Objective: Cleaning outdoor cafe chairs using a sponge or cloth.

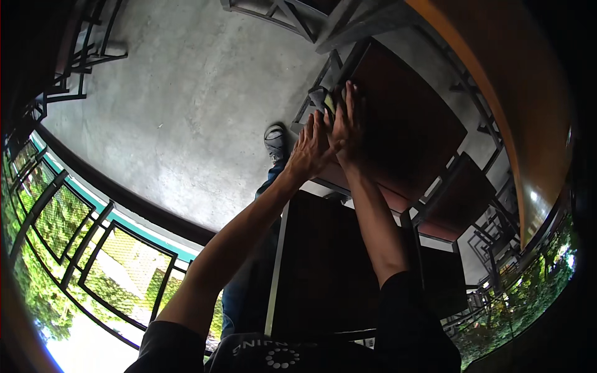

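Observation:
Both my hands are side by side near the left edge of a dark reddish-brown seat (406, 116) with a dark metal frame. My right hand (345, 119) lies with fingers stretched forward, its palm facing down. Just left of it, partly touching it, is my left hand (310, 149), fingers extended and close together. A crumpled grey and yellow-green cloth (322, 99) shows at my fingertips, partly under my right hand. Whether either hand grips the cloth cannot be told, since the palms are hidden.
Close before my body stands another dark panel or seat (326, 265). More seats (459, 198) are at the right, below a curved orange-brown wooden surface (503, 70). My sandalled foot (275, 142) rests on the concrete floor (186, 107). Metal railing (168, 279) runs along the lower left.

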